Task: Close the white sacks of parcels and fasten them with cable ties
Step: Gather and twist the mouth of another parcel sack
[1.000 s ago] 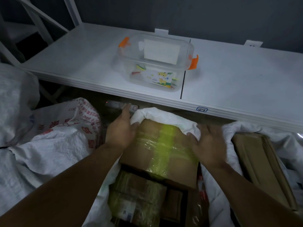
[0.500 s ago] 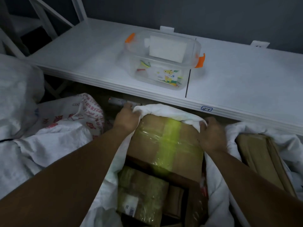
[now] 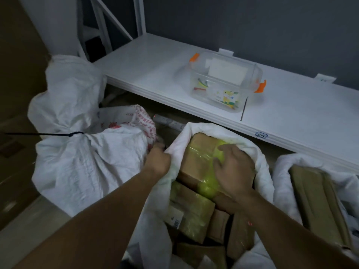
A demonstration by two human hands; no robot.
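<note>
Beyond the right hand (image 3: 233,171), a blue-edged tag (image 3: 261,135) on the shelf (image 3: 155,74) edge reads roughly "4-4". Red characters on the printed sack (image 3: 136,119) beyond the left hand (image 3: 157,162) are too blurred to read, as is the barcode label (image 3: 175,219) on a parcel (image 3: 194,214) between the forearms.

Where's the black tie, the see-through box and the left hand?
black tie (image 3: 74,134): head view, on its knot.
clear box (image 3: 217,90): head view, on its near wall.
left hand (image 3: 157,161): head view, on its back.
</note>
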